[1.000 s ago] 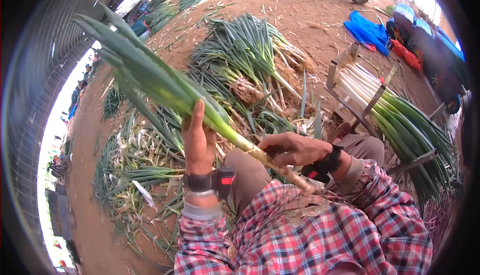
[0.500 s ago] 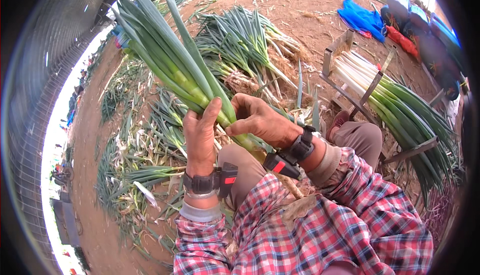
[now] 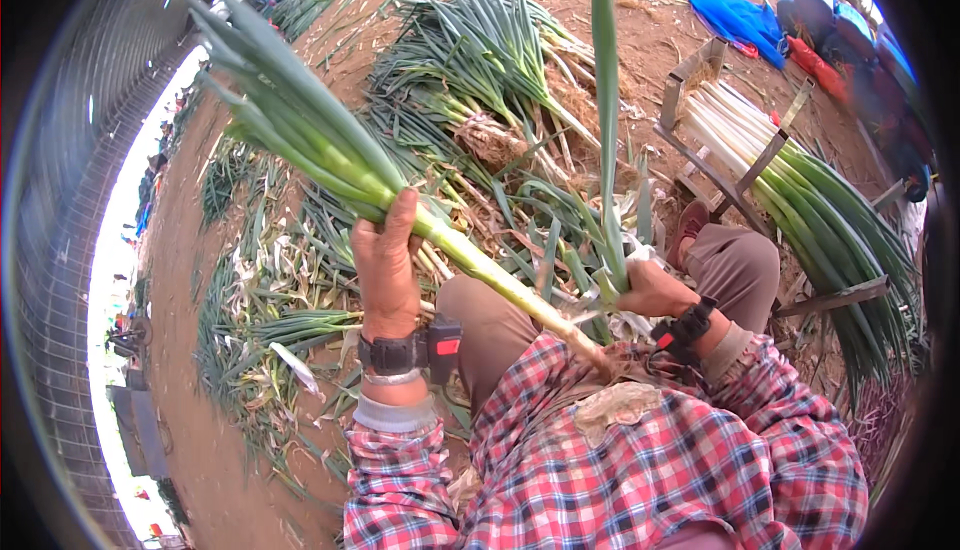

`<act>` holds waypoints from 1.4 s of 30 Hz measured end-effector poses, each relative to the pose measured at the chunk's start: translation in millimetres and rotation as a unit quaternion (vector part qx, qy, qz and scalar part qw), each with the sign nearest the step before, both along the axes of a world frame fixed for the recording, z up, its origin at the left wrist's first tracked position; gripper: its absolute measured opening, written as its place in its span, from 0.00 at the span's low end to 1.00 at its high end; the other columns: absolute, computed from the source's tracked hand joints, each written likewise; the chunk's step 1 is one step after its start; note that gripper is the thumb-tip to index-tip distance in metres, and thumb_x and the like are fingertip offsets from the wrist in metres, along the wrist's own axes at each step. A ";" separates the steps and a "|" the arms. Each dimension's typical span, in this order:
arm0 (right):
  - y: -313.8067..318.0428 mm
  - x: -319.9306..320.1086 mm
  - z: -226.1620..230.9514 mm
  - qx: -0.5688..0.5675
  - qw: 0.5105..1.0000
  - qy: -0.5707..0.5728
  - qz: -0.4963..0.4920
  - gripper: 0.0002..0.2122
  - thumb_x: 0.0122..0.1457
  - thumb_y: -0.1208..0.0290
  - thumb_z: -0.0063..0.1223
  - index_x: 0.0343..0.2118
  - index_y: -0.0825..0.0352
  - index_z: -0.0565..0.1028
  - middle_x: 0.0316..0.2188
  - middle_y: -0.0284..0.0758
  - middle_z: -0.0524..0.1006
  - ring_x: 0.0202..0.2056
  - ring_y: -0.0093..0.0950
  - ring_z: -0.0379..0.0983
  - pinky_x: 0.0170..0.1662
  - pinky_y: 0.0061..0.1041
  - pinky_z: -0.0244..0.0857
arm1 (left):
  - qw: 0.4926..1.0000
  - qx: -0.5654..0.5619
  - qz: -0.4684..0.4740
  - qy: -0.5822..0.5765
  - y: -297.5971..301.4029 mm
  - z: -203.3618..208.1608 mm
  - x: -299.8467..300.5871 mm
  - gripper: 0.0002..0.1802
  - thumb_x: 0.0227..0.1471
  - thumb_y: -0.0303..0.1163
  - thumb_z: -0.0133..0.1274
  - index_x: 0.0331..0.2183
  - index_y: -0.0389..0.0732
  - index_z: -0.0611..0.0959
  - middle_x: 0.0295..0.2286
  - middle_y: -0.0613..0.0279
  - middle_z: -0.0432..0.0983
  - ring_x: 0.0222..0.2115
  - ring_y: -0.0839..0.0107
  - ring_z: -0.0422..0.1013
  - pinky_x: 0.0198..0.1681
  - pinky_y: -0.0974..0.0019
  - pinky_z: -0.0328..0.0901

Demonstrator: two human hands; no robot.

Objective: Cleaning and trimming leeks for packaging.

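My left hand (image 3: 388,268) is closed round a large green onion (image 3: 480,268), where its pale stalk meets the green leaves. The leaves fan up to the far left, and the root end rests against my shirt at the lap. Off to the right, my right hand (image 3: 655,288) grips a long green onion leaf (image 3: 607,120) by its pale base. That leaf is apart from the onion and stands almost straight up.
Beyond my knees lies a pile of unpeeled green onions (image 3: 480,60) with dirty roots. Stripped leaves (image 3: 290,280) litter the ground at left. At right a metal rack (image 3: 745,175) cradles pale-stemmed green onions (image 3: 800,190). A blue sheet (image 3: 738,22) lies behind it.
My right hand has moved away to the right, pulling a leaf off the green onion. The left hand keeps its hold, and the pale stalk now shows bare.
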State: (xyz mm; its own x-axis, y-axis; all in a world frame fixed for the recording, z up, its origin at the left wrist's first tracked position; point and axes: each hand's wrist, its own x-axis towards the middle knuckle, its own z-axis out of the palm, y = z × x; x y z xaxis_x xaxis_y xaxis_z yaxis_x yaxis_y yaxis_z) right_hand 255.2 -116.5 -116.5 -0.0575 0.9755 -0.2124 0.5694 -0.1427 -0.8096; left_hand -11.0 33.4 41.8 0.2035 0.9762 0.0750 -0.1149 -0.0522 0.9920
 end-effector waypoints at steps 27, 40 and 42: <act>56.3 -89.5 135.1 0.445 0.895 0.003 -0.029 0.10 0.50 0.71 0.61 0.30 0.65 0.70 0.28 0.36 0.67 0.29 0.37 0.67 0.32 0.32 0.61 | 0.994 0.067 -0.018 0.081 -29.1 13.1 33.0 0.11 0.52 0.33 0.60 0.32 0.34 0.80 0.25 0.72 0.72 0.26 0.83 0.64 0.28 0.75 0.61; 22.7 -56.9 115.9 0.366 0.905 0.204 0.080 0.10 0.54 0.67 0.58 0.35 0.64 0.72 0.27 0.33 0.70 0.27 0.28 0.69 0.29 0.28 0.63 | 0.995 0.041 -0.096 -0.001 -18.2 -3.1 21.0 0.17 0.54 0.34 0.57 0.42 0.35 0.75 0.34 0.63 0.74 0.35 0.72 0.70 0.41 0.67 0.65; 18.3 -53.0 107.7 0.208 0.924 0.319 -0.023 0.14 0.57 0.62 0.58 0.38 0.68 0.73 0.29 0.31 0.72 0.29 0.21 0.68 0.30 0.24 0.63 | 0.980 0.031 -0.162 -0.111 -19.8 2.5 18.5 0.18 0.55 0.36 0.56 0.44 0.35 0.74 0.34 0.62 0.73 0.36 0.72 0.69 0.42 0.66 0.64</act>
State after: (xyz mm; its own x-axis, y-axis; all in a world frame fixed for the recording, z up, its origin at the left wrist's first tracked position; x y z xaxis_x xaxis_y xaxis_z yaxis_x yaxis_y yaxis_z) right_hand 202.2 -98.3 -8.8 0.0017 0.9699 0.2437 -0.0417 0.2435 -0.9690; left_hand 7.5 13.6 44.2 0.4737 0.8554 0.2096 -0.3484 -0.0366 0.9366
